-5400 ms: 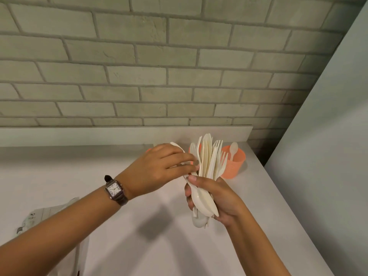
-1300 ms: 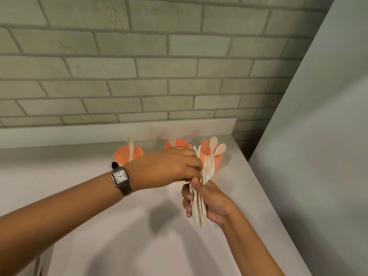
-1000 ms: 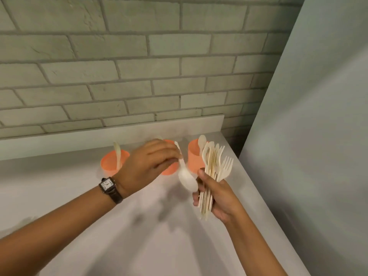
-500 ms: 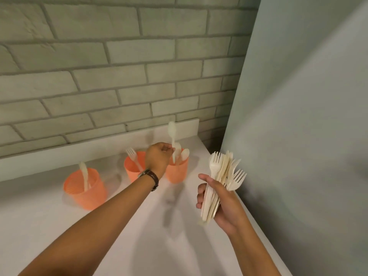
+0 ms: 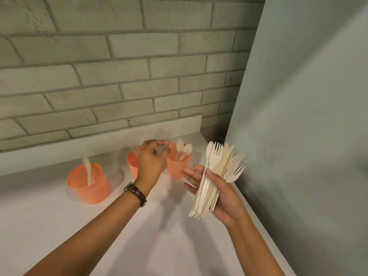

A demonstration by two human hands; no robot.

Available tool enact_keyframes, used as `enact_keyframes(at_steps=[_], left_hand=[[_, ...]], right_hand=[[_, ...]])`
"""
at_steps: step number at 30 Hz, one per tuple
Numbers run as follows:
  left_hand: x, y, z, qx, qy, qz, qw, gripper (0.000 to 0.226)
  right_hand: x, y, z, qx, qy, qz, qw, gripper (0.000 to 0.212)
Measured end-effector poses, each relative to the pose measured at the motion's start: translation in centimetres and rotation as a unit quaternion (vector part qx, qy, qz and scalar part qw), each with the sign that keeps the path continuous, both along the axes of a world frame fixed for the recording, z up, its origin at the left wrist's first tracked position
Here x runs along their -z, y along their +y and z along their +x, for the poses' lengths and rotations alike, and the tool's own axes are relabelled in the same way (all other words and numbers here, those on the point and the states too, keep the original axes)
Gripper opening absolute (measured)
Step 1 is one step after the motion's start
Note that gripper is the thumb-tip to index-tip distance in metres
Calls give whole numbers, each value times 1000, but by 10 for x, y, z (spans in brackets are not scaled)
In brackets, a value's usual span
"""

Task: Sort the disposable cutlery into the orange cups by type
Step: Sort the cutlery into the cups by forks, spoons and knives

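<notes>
Cutlery bundle [image 5: 213, 182]: a fanned sheaf of cream plastic pieces, heads up and handles down, held above the counter's right edge, near the right cup.
Right hand [image 5: 225, 194]: palm up under the bundle, thumb clamped across the front of the handles; the fingers [image 5: 191, 172] lie straight behind the sheaf and stick out to its left.
Left hand [image 5: 152, 160]: hovers over the gap between the middle cup and the right cup, holding nothing; its fingers [image 5: 157, 143] arch loosely, and the forefinger tip is near the thumb but apart from it.
Bundle count: three fork heads show clearly at the top and right; the rest are stacked too tightly to count or sort by type.
Orange cups: three, standing in a row on the counter [image 5: 59, 226] before the brick wall [image 5: 119, 76].
Left cup [image 5: 89, 186]: one knife [image 5: 87, 168], leaning upright; stands well apart from the other two.
Middle cup [image 5: 132, 163]: one fork [image 5: 134, 150], tines up; the cup is partly hidden behind the left hand.
Right cup [image 5: 178, 166]: two spoons [image 5: 179, 146] show, bowls up; it stands just beside the fingers of the right hand.
Wristwatch [image 5: 137, 193]: one, on a brown strap, on the left wrist.
Grey panel [image 5: 298, 136]: rises along the counter's right edge, behind the bundle.
</notes>
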State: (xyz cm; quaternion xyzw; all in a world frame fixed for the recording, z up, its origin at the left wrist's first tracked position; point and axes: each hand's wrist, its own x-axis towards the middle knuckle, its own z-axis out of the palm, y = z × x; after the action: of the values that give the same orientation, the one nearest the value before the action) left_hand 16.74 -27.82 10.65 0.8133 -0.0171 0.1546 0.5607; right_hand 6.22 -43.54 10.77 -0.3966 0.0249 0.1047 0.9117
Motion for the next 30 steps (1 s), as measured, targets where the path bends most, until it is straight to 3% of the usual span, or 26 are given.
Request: enact_keyframes(at_steps=[3, 6, 9, 14, 17, 20, 23, 27, 30], left_hand=[[-24, 10, -43, 98, -9, -35, 995, 20], [-30, 21, -76, 183, 48, 42, 981, 12], [-27, 29, -89, 166, 78, 97, 978, 3], [-24, 36, -89, 148, 122, 47, 980, 17], [-22, 38, -80, 170, 160, 35, 972, 14], [-24, 37, -67, 205, 211, -3, 956, 8], [-28, 34, -50, 165, 218, -17, 962, 11], [-29, 23, -11, 70, 163, -82, 981, 15], [-21, 6, 19, 21, 111, -79, 990, 16]], right_hand=[[3, 10, 2, -14, 7, -43, 999, 40], [10, 27, 4, 5, 13, -74, 997, 45], [13, 44, 3, 16, 21, -92, 995, 48], [10, 59, 3, 8, 24, -106, 994, 40], [5, 58, 2, 6, 26, -121, 992, 28], [3, 52, 0, 20, 16, -150, 988, 33], [4, 40, -1, 48, 30, -179, 982, 27], [6, 22, -2, 87, 53, -223, 970, 17], [8, 14, -3, 111, 61, -231, 965, 16]])
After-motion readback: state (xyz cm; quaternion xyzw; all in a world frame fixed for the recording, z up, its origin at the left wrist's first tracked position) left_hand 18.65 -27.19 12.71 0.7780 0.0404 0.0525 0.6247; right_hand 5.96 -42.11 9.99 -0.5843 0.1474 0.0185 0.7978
